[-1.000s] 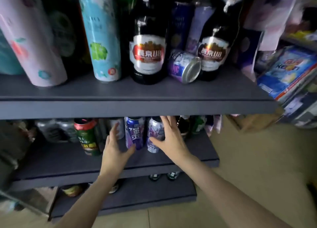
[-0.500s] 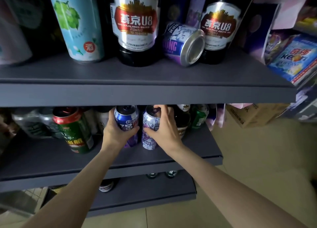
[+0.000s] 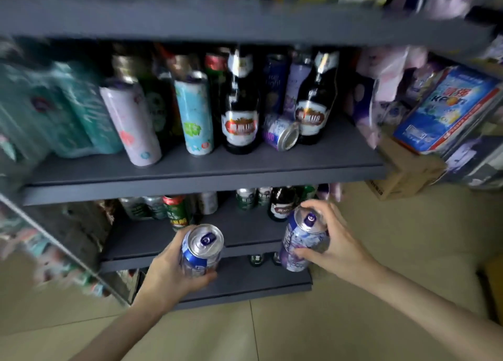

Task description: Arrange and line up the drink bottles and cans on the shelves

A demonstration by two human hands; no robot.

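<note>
My left hand (image 3: 170, 275) grips a blue can (image 3: 200, 250) in the air, in front of the lower shelf (image 3: 245, 232). My right hand (image 3: 336, 245) holds a purple and white can (image 3: 302, 245) beside it, also off the shelf. On the middle shelf (image 3: 204, 175) stand a pink can (image 3: 132, 121), a light-blue can (image 3: 194, 116) and two dark beer bottles (image 3: 241, 107). Between the bottles a purple can (image 3: 280, 133) lies on its side. At the back of the lower shelf stand a green can (image 3: 177, 211), more cans and a dark bottle (image 3: 281, 201).
A top shelf (image 3: 245, 20) crosses above. Teal shrink-wrapped packs (image 3: 54, 110) fill the middle shelf's left end. To the right are a cardboard box (image 3: 405, 170) on the floor and blue packets (image 3: 449, 110). A bottom shelf (image 3: 245, 281) holds two bottles. Tiled floor (image 3: 299, 333) lies below.
Both hands have lifted their cans off the lower shelf and pulled them back toward me. The view has drawn back and tilted up, showing more of the shelves.
</note>
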